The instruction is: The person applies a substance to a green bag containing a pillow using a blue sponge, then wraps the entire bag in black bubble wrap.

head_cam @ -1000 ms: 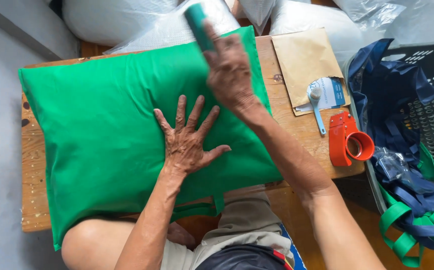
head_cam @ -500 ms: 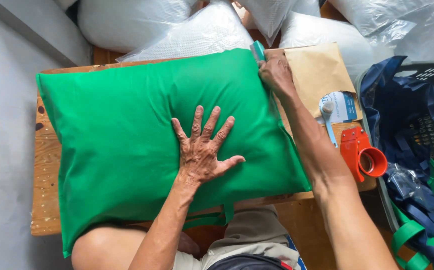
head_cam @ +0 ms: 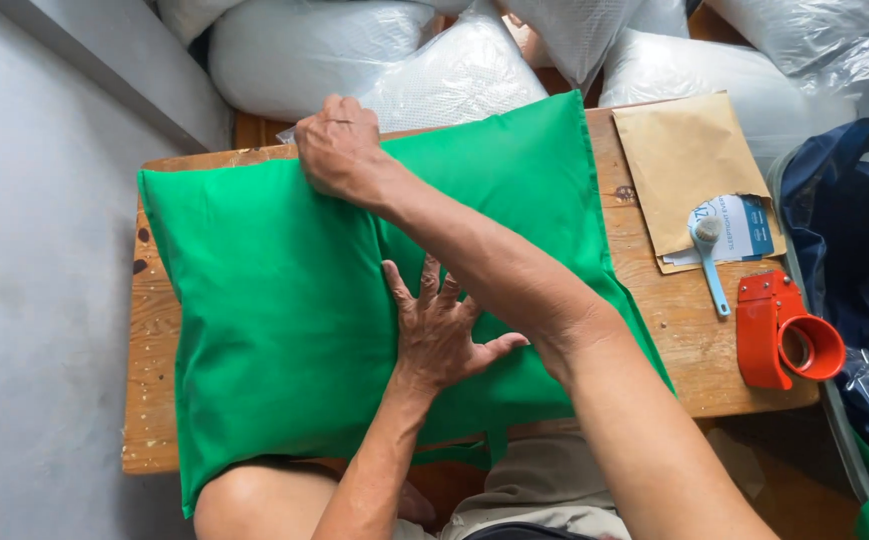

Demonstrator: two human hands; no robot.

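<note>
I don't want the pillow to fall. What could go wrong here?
The green pillow overhangs the wooden table's near edge, so it might slide off toward the lap if the left hand, pressing flat on it, lifts. The right hand reaches across at the far edge; that forearm could bump things beside it, like the orange tape dispenser.

The green pillow [head_cam: 284, 320] covered most of the table [head_cam: 654, 330]; free wood remained between the envelope [head_cam: 689, 170] and the tape dispenser [head_cam: 784, 335].

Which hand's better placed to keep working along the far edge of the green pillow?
Right. The right hand is already at the far edge of the green pillow, its arm crossing over. The left hand lies flat on the pillow's middle, pinning it, so it looks better left there.
</note>
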